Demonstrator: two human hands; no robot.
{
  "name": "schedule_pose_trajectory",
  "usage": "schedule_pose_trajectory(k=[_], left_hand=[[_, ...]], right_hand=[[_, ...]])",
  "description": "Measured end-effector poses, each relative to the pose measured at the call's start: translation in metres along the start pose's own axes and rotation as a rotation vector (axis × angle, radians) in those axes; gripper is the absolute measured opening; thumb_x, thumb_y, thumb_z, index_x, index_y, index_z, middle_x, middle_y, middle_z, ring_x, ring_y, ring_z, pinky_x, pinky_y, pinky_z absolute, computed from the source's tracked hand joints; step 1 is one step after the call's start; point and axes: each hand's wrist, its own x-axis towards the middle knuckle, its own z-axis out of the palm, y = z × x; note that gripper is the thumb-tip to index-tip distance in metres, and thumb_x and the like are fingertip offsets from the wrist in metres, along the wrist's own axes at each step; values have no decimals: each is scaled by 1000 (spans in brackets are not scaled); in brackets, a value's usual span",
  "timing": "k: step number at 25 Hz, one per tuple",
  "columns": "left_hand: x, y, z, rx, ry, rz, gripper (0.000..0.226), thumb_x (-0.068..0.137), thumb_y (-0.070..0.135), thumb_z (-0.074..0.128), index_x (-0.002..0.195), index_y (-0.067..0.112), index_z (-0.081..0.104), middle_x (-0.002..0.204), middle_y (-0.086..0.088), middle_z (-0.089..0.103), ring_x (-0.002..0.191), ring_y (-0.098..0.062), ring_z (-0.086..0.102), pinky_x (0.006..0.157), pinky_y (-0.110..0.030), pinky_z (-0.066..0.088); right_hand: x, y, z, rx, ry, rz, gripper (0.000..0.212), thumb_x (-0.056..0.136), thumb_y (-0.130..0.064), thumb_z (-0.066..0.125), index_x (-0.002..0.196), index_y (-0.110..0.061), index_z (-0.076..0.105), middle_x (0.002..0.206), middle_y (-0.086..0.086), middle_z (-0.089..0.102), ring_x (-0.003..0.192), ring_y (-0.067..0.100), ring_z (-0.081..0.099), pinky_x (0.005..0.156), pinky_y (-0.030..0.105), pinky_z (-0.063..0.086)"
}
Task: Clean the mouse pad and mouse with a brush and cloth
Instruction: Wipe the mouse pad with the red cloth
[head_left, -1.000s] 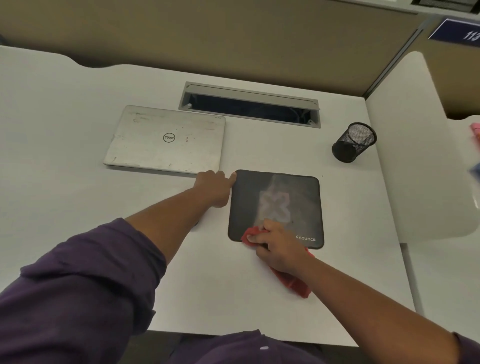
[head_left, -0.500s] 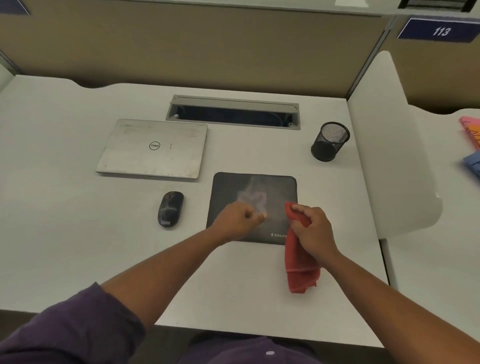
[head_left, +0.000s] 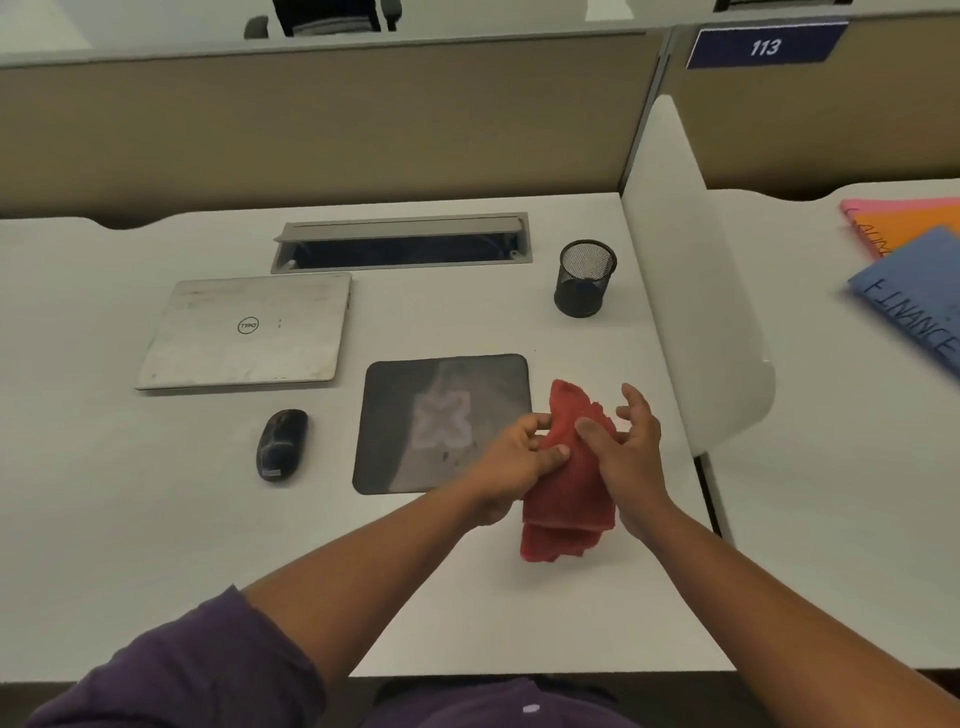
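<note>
Nearest, a folded red terry cloth (head_left: 569, 483) is held above the white counter (head_left: 156, 519) between both hands: it is pinched by the left hand (head_left: 511, 465), while the right hand (head_left: 631, 449) is pressed against it with fingers loosely spread. Just beyond, the dark rectangular mouse pad (head_left: 415, 415) lies flat, with the black oval mouse (head_left: 281, 443) beside it. Farther back, a closed silver laptop (head_left: 244, 332) and a black mesh pen cup (head_left: 585, 278) are seen.
</note>
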Motion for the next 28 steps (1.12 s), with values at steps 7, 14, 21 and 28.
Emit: schedule_pose_trajectory(k=[7,14,21,28], left_hand=[[36,-1,36,-123,59,-132,33,100,5,55,130,18,52,121,-12,70,112,-31,68,99,-49,54],[56,-7,47,23,144,-118,47,97,10,58,136,29,40,114,2,73,92,-15,72,70,-32,57],[56,-20,37,180,-28,-196,96,88,8,74,153,40,11,94,7,75,87,-13,75,69,-37,62],[54,-18,38,152,22,-214,48,88,37,77,129,30,52,114,1,74,101,-20,73,88,-42,60]], right_hand=[[18,15,-44,247,-163,175,55,84,-36,74,133,-39,48,110,-6,73,95,14,72,75,33,57],[36,24,-48,190,-41,136,62,92,-6,61,137,-42,41,117,-8,66,96,11,70,71,29,57],[53,30,-52,242,31,170,56,96,-4,56,137,-38,40,123,-4,62,104,16,66,78,38,59],[54,29,-46,231,12,181,65,92,2,49,139,-41,37,120,-4,61,102,17,66,78,38,59]])
